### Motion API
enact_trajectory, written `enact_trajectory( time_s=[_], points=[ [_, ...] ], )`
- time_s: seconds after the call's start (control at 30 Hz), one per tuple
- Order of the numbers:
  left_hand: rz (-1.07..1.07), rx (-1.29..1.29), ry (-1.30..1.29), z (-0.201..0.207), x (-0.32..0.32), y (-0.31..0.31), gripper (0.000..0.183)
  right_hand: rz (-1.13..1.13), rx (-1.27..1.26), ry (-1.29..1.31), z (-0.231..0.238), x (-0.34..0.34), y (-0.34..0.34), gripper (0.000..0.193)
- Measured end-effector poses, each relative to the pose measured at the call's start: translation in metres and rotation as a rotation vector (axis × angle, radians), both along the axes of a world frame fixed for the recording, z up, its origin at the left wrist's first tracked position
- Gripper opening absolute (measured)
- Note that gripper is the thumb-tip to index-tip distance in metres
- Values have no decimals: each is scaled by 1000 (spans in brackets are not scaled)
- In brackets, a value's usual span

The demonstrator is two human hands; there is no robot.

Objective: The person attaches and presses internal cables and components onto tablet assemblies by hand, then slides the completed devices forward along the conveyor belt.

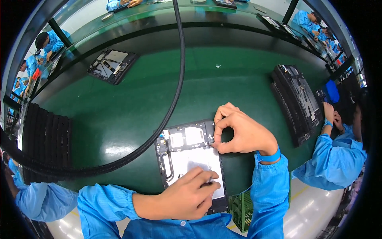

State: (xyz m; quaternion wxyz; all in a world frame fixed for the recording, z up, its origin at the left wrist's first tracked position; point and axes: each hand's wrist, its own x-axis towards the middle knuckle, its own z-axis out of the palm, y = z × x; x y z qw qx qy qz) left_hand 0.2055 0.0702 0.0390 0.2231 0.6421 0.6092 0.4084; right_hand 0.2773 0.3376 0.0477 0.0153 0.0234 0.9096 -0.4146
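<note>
An opened tablet (192, 157) lies on the green bench in front of me, its dark frame, circuit parts and a large pale panel exposed. My right hand (246, 131) pinches thumb and forefinger together at the tablet's upper right edge; whatever sits between the fingertips is too small to make out. Over the tablet's lower half hovers my left hand (191, 195), with its fingers curled in. A small greyish bit shows near those fingertips, but I cannot name it. Part of the pale panel is hidden beneath this hand.
A thick black cable (181, 79) loops across the view. Another opened tablet (112, 65) lies at the far left. Stacked black devices stand at left (47, 137) and right (296, 103). A co-worker's sleeve (336, 159) is close on the right. Below the bench is a green crate (242, 211).
</note>
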Motion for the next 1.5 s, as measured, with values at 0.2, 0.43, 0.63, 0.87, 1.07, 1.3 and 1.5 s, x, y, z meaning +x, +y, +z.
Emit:
enact_trajectory(
  time_s=[0.2,0.43,0.63,0.87,1.07,1.3,1.5],
  points=[
    [175,49,397,-8,-1,18,44,22,-60,-27,-3,2,13,18],
    [208,64,609,-7,-3,30,45,51,-104,-23,-8,8,25,15],
    [206,87,573,-9,-1,34,44,60,-102,-28,-7,12,30,15],
    [158,87,497,-13,-4,43,36,52,-116,-24,-13,13,35,15],
    [59,129,506,-15,-12,54,33,65,-103,-24,-17,9,40,15],
    [63,149,589,-24,-19,55,35,20,-115,161,-35,5,31,16],
    [158,162,701,-30,-19,57,34,-27,-142,245,-45,-1,24,17]
  ],
)
